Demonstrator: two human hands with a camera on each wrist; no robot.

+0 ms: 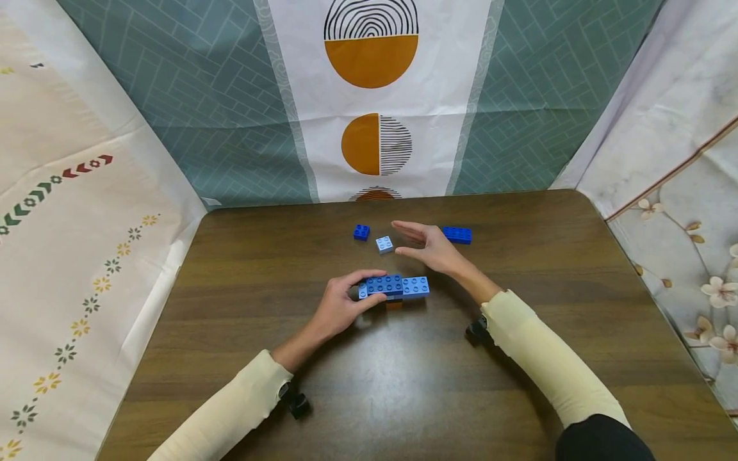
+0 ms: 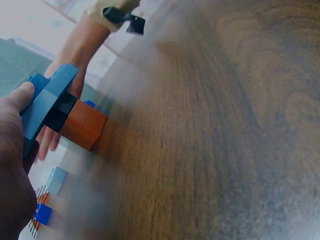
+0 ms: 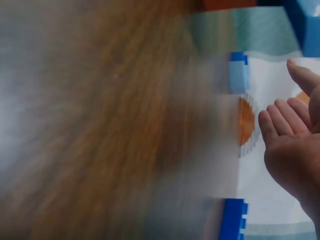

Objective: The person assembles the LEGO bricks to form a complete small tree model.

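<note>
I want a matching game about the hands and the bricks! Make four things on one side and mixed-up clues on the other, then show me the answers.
Things:
1. Left hand
2. Orange bricks
3. Pale brick
4. Right hand

Clues:
A. On the table, apart from the stack
B. Open, holding nothing
C. At the bottom of the stack
D. Gripping the stack

Right pairs: 1-D, 2-C, 3-A, 4-B
</note>
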